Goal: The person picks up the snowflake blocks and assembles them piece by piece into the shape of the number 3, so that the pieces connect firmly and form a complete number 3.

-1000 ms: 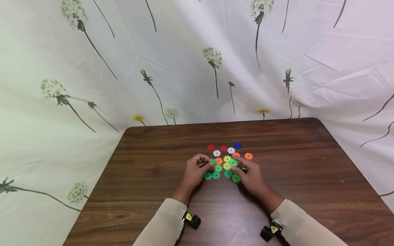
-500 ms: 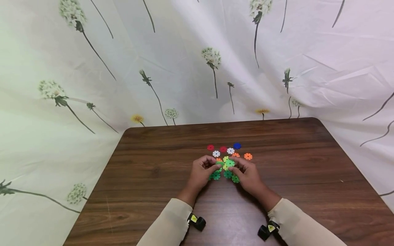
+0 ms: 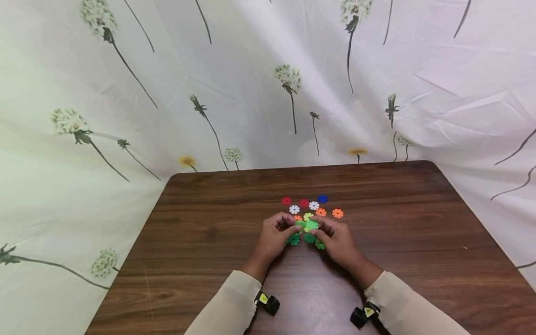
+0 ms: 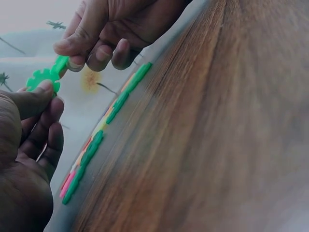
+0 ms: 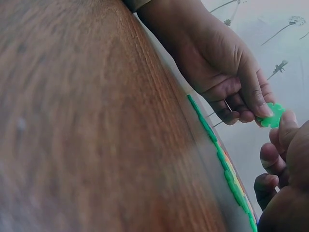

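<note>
We see the left hand (image 3: 273, 238) pinching a green disc (image 4: 41, 78) between thumb and fingers, and the right hand (image 3: 340, 241) pinching a second green disc (image 3: 311, 225) the same way, so both hands are grasping, close together over the table (image 3: 176, 251). The left hand's disc is thin and flat, its rim notched like a little cog; in the left wrist view it shows its face, while the right hand's disc turns its edge to us. The two appear to meet at their rims, but we cannot tell whether they are slotted together. Past the fingertips we find white discs (image 3: 294, 209), red discs (image 3: 286, 201) and a blue disc (image 3: 322, 198), with orange discs (image 3: 337, 213) nearer the fingers. Just on the near side of the fingertips lie dark green discs (image 3: 309, 237). For room, we have a wide stretch of table from the left hand to its left edge, another from the right hand to its right edge, and a shorter strip beyond the farthest discs up to the far edge, where flowered cloth (image 3: 251, 111) hangs.
</note>
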`<state>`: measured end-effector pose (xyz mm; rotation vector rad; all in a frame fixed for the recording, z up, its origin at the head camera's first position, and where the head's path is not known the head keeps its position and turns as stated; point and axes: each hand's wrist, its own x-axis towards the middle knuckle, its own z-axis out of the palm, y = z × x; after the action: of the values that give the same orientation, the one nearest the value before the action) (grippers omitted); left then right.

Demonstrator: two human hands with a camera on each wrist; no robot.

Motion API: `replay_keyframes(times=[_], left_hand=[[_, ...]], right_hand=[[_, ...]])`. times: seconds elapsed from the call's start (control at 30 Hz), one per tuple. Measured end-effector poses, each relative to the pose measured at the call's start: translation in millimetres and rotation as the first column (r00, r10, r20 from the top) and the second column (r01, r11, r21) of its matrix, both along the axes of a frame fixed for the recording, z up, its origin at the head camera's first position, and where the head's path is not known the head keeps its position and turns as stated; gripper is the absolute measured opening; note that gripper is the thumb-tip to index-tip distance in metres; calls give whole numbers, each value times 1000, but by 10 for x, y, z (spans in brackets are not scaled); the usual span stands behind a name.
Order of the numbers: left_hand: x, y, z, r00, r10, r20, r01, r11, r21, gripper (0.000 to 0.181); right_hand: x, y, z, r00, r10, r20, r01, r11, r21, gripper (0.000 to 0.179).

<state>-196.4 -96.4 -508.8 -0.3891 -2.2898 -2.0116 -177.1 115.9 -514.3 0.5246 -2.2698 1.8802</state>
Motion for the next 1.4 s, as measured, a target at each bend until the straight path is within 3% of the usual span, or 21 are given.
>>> replay_keyframes(times=[0.43,0.6,0.97,1.07,1.2,1.4], left_hand=[[44,20,30,998,-16,-62,17,1000,14,10],[68,29,44,993,-31,-118,33,999,13,8],[139,73,62,988,-5,-151,14,999,53,8],[144,83,56,988,-4,-154,13,998,61,9],[134,95,34,991,-4,-132,10,999,48,12],[157,93,54,996,-75,-53,79,994,77,42]], right_hand=[[55,6,74,996,31,86,-31,1000,-8,30],[62,-3,82,995,47,87,-45,999,-19,29],[104,-40,137,975,80,206,-48,987,-154,37],[118,-50,145,980,63,188,-37,989,-140,38],[135,-73,127,996,50,77,-39,991,-129,38],[127,-124,62,999,31,-21,-34,981,-191,32]])
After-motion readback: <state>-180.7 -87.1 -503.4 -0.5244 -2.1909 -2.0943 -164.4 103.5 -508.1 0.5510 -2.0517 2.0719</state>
